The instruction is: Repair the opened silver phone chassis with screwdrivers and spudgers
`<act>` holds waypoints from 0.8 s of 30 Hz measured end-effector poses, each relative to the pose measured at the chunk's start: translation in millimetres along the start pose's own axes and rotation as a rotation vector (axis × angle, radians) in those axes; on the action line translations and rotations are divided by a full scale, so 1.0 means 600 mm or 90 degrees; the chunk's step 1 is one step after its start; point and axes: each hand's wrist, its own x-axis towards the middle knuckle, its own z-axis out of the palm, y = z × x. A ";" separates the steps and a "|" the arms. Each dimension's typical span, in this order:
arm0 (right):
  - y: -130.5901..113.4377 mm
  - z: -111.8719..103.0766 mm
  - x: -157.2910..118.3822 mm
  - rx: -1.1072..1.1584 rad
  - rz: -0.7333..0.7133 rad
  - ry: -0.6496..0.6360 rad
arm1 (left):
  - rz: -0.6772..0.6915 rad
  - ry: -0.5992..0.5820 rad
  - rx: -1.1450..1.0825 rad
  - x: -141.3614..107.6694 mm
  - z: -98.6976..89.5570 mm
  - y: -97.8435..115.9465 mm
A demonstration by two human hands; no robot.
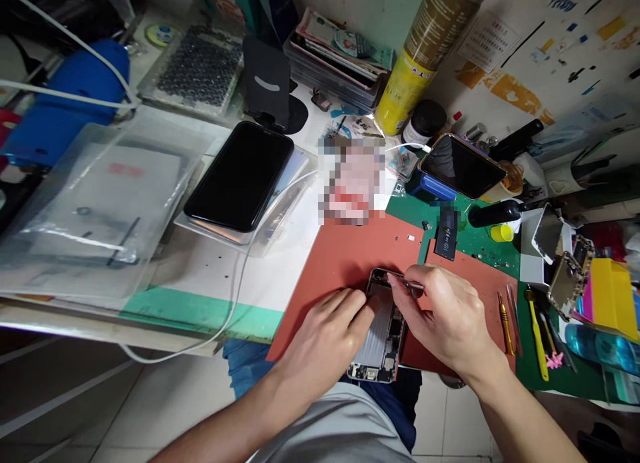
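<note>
An opened phone body [383,340] with a silver-grey inner plate and exposed dark circuitry lies on an orange-red silicone mat [340,263], its screen absent from view. The left hand [323,336] sits at the mat's centre, its fingers [345,303] pressed together and curled over the phone's upper edge. The right hand [445,316] pinches a thin metal tool [413,285] between thumb and forefinger, its tip at the phone's top edge; what the tip touches is hidden. A black rectangular battery [447,233] already lies out of the phone, just past the mat's far edge. A yellow-handled screwdriver [505,323] rests beyond the mat's right side. The phone's interior parts remain in place.
</note>
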 end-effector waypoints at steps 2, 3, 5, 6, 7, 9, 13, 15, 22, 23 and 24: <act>-0.003 -0.015 -0.012 0.010 0.050 0.036 | -0.003 -0.003 -0.002 -0.001 0.001 -0.001; -0.003 -0.026 -0.022 0.018 0.095 0.078 | -0.004 -0.001 -0.004 -0.001 0.002 -0.001; -0.002 -0.049 -0.048 0.040 0.211 0.205 | -0.008 0.017 -0.005 0.001 0.003 -0.002; 0.000 -0.060 -0.065 0.056 0.272 0.277 | -0.012 0.030 0.001 0.003 0.003 -0.002; 0.003 -0.071 -0.083 0.073 0.329 0.346 | -0.016 0.043 0.013 0.006 0.004 -0.001; 0.011 -0.089 -0.124 0.114 0.438 0.445 | -0.024 0.053 0.058 0.012 0.005 0.000; 0.032 -0.098 -0.211 0.153 0.632 0.433 | -0.029 0.032 0.174 0.022 0.010 0.002; 0.043 -0.088 -0.247 0.127 0.687 0.354 | -0.016 0.034 0.222 0.024 0.012 0.003; 0.085 -0.035 -0.304 -0.243 0.418 0.192 | -0.010 0.035 0.252 0.024 0.016 0.009; 0.091 -0.031 -0.309 -0.262 0.391 0.173 | -0.013 0.031 0.246 0.024 0.016 0.009; 0.096 -0.029 -0.313 -0.271 0.373 0.153 | -0.016 0.026 0.240 0.024 0.016 0.009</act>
